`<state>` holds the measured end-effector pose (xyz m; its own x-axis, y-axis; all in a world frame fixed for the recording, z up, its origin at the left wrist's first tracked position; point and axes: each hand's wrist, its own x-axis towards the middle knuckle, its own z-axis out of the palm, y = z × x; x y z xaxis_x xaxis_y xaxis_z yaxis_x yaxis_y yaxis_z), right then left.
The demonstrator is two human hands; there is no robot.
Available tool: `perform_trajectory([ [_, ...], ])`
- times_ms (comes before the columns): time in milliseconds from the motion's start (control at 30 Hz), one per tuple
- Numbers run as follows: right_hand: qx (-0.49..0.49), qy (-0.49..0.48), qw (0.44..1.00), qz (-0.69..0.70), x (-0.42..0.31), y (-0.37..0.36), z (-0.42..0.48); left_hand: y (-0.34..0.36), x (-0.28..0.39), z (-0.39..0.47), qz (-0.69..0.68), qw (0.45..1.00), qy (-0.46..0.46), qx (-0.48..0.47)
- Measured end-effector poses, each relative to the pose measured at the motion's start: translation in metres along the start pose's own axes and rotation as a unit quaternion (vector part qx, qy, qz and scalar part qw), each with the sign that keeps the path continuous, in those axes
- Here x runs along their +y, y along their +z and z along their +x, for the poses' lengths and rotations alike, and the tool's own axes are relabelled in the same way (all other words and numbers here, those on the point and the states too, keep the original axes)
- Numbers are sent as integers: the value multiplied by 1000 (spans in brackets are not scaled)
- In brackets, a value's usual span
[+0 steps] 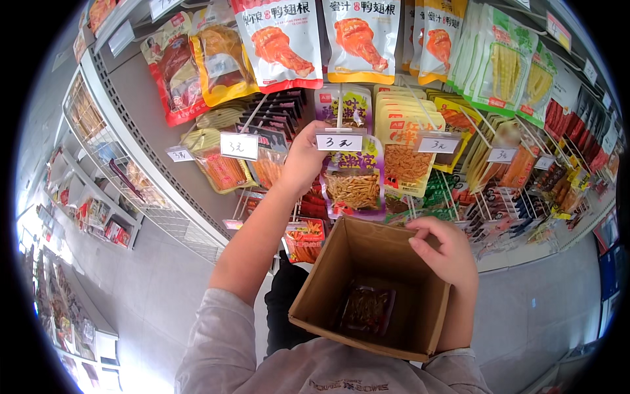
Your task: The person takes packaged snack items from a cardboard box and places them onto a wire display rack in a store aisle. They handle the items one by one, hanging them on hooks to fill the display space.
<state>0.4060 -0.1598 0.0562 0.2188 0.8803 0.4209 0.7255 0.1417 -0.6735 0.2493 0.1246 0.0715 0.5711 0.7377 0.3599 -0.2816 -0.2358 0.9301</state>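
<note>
My left hand (pixel 306 156) is raised to the end of a peg hook, at the upper left edge of a purple snack packet (pixel 352 189). It pinches the packet's top there, its fingertips partly hidden by a price tag (pixel 339 142) with handwriting. Behind, on the same hook, hangs another purple packet (pixel 343 101). An open cardboard box (pixel 315 300) is tilted against my body, its mouth facing up. My right hand (pixel 443 251) grips the far right corner of its rim, and the forearm runs along its side. One flat dark packet (pixel 368 309) lies on the box's bottom.
Yellow snack packets (pixel 407 160) hang just right of the purple ones. Large white pouches (pixel 362 42) overhang from above. Red packets (pixel 305 240) hang low, near the box. Left stands a wire basket rack (pixel 147 182); grey tiled floor (pixel 162 295) lies below.
</note>
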Motion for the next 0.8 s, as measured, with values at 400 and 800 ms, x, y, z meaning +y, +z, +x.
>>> perform_trajectory([
  [400,-4,13,1000,7,3,-1,0,-11,-67,69,177,968,153,91],
  [800,-2,28,1000,15,7,-10,-8,8,-94,121,359,904,97,213],
])
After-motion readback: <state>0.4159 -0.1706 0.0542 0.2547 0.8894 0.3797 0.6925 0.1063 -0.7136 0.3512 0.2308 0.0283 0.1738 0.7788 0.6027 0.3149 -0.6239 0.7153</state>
